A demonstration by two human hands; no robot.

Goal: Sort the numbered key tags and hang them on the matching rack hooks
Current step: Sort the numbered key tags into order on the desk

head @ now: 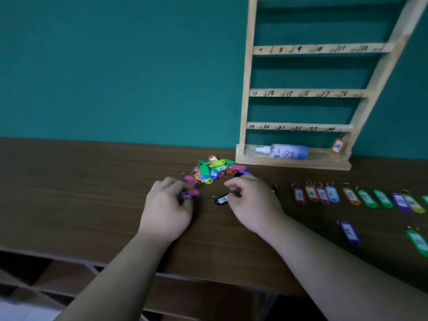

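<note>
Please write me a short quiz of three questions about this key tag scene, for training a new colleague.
1. True or false: the spray bottle stands upright in the rack.
2. How many tags hang on the rack hooks? A none, B one, C six.
3. Fill in: the right hand touches a ____ tag.
Key: 1 false, it lies on its side. 2 B, the orange tag. 3 black tag.

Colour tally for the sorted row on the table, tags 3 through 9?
Orange tags: 2
Pink tags: 2 (tag 3 is darker, nearer magenta)
Blue tag: 1
Green tag: 1
Total: 6
</note>
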